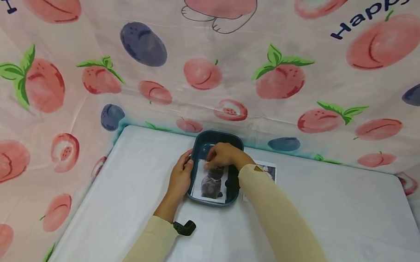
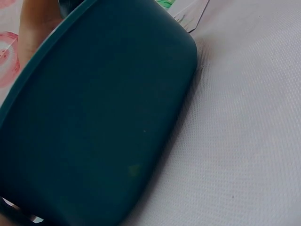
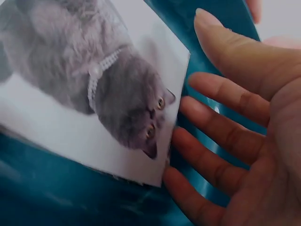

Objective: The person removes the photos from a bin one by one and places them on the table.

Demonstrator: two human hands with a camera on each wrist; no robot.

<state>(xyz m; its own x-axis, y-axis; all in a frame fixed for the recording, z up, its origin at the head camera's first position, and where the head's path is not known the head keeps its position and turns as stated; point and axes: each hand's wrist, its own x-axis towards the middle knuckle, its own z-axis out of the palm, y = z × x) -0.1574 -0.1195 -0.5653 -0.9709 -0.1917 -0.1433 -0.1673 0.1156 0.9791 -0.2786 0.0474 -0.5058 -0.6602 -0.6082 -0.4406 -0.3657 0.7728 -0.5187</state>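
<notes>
A dark teal plastic tray [image 1: 209, 203] stands near the back edge of the table. Inside it lies a white photo card [image 3: 136, 28] picturing a grey cat with a pearl collar; layered edges show beneath it. My left hand [image 1: 181, 175] grips the tray's left side, thumb at the rim. In the left wrist view the tray's outer wall [image 2: 103, 103] fills most of the frame. My right hand [image 1: 224, 156] reaches into the tray over the card's top end. Its fingers [image 3: 230, 136] are spread and relaxed, fingertips right at the card's edge, the thumb apart from it.
Another picture card [image 1: 272, 172] lies on the white tabletop [image 1: 346, 220] just right of the tray, partly covered by the right sleeve. A fruit-printed cloth [image 1: 208, 46] hangs behind the table and along its sides. A black wrist strap [image 1: 185, 228] sits at the left cuff.
</notes>
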